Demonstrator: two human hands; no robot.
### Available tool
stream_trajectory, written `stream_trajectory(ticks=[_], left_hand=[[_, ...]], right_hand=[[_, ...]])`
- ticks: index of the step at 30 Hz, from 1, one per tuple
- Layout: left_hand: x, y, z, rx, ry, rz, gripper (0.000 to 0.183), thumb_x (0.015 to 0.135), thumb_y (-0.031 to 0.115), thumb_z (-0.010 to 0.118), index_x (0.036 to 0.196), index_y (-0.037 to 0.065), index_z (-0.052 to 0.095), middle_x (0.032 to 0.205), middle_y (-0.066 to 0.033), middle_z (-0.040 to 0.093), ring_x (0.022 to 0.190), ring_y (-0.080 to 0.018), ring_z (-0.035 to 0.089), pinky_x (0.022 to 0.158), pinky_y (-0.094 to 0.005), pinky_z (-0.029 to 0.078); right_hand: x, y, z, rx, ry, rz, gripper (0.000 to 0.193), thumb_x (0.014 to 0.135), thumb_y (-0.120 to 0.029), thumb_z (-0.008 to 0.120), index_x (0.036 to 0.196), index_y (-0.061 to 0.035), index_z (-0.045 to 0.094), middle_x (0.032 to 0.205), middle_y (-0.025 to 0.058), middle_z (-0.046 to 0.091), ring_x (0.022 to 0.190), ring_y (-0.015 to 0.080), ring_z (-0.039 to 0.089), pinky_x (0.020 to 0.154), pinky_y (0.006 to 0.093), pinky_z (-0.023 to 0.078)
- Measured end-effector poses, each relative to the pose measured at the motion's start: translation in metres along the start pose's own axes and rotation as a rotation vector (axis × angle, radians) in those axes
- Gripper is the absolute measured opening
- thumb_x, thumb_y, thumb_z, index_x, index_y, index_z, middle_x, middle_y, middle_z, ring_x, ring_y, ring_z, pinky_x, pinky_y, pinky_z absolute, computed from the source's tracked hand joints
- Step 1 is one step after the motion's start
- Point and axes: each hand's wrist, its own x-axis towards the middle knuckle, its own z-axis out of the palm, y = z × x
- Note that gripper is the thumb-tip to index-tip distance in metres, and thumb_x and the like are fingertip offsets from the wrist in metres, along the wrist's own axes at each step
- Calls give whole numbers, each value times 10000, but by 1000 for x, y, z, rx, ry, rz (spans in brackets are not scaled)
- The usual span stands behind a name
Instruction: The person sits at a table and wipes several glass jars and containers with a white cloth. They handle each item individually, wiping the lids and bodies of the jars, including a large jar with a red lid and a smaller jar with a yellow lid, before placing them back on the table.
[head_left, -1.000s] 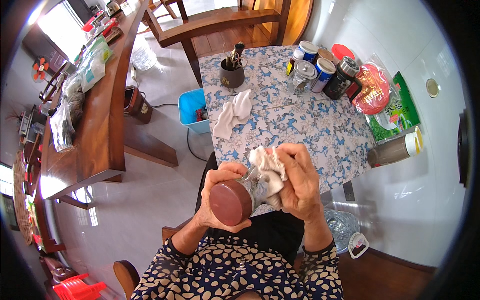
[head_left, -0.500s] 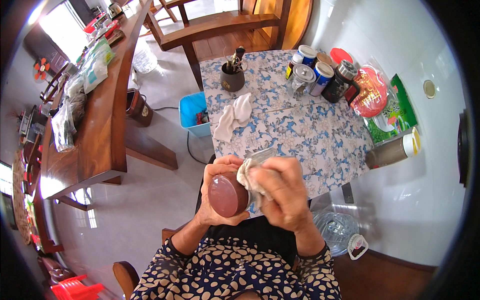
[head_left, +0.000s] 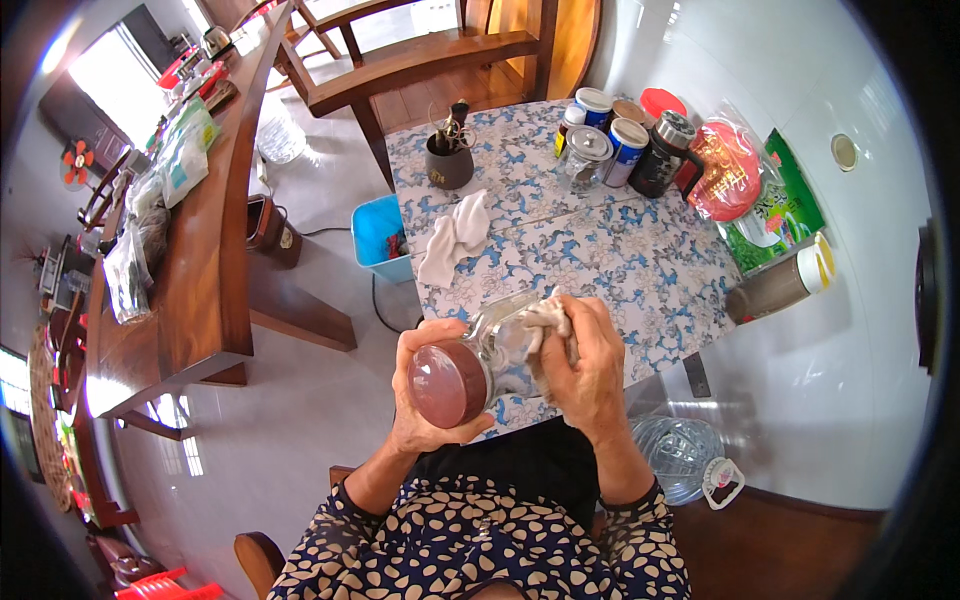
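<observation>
Head view: left hand [head_left: 422, 430] grips the brown lid [head_left: 447, 385], likely surest hold on the slick, breakable jar [head_left: 503, 330]; right hand [head_left: 590, 372] beside it pinches soft cloth [head_left: 545, 320].

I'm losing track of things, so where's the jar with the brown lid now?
In the head view, the jar is just below centre; your left hand grips it near the lid, your right hand holding a pale cloth against it.

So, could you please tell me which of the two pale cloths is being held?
The bunched cloth in the right hand, against the brown-lidded glass jar in the left hand; the other cloth lies on the floral tabletop.
</observation>
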Motion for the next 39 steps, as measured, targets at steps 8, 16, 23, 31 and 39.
stream_trajectory(ticks=[8, 16, 23, 31, 39], left_hand=[[-6, 16, 7, -42, 66, -62, 852, 518, 134, 853, 1215, 42, 372, 1203, -133, 493, 1088, -194, 504, 957, -340, 401], [-15, -3, 14, 14, 74, -152, 761, 561, 78, 809, 1181, 55, 368, 1207, -117, 503, 1086, -171, 493, 948, -334, 408], [-9, -2, 18, 70, 3, -236, 760, 592, 120, 781, 1234, 60, 378, 1154, -93, 504, 1073, -168, 477, 941, -327, 396], [-12, 8, 13, 139, -52, -462, 707, 590, 148, 757, 1205, 62, 418, 1067, -84, 516, 990, -169, 506, 873, -302, 427], [-11, 14, 14, 79, -4, -587, 650, 597, 223, 789, 1128, 50, 456, 938, -75, 571, 847, -168, 567, 767, -300, 477]], right_hand=[[-8, -10, 0, 106, -8, -174, 321, 693, 35, 685, 989, 20, 563, 936, 137, 573, 851, 296, 573, 703, 353, 464], [-6, 3, -2, -109, -29, 75, 379, 685, -22, 713, 1007, -23, 512, 909, 126, 580, 850, 298, 597, 715, 373, 469], [2, 24, -16, -193, 19, 188, 306, 737, -55, 686, 996, -17, 528, 915, 136, 592, 832, 292, 603, 697, 371, 473], [-17, 44, -9, -168, 108, 39, 299, 739, -1, 633, 1023, 24, 543, 923, 156, 572, 845, 308, 585, 738, 380, 470], [-26, 36, -22, 54, 15, -36, 338, 722, 48, 645, 1037, 34, 523, 964, 155, 562, 850, 292, 581, 760, 360, 475]])
